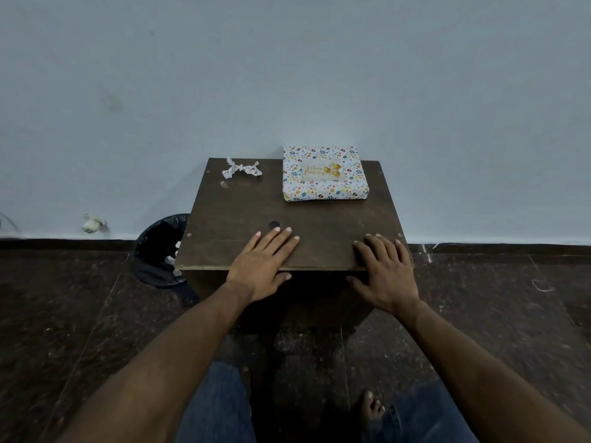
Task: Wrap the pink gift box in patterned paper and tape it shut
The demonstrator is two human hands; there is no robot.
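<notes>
A box (pixel 324 173) covered in white paper with small coloured patterns lies at the back right of the small dark wooden table (pixel 243 215). A gold "Happy Birthday" sticker sits on its top face. No pink surface of the box shows. A crumpled scrap of the same patterned paper (pixel 241 169) lies at the back left. My left hand (pixel 263 263) rests flat on the table's front edge with fingers straight. My right hand (pixel 385 271) lies flat on the front right corner, fingers spread. Both hands hold nothing and are well apart from the box.
A black bin (pixel 158 251) lined with a dark bag stands on the floor against the table's left side. A crumpled white and green wad (pixel 92 222) lies by the wall at the left. The pale wall stands directly behind the table. My foot (pixel 371 407) shows below on the dark floor.
</notes>
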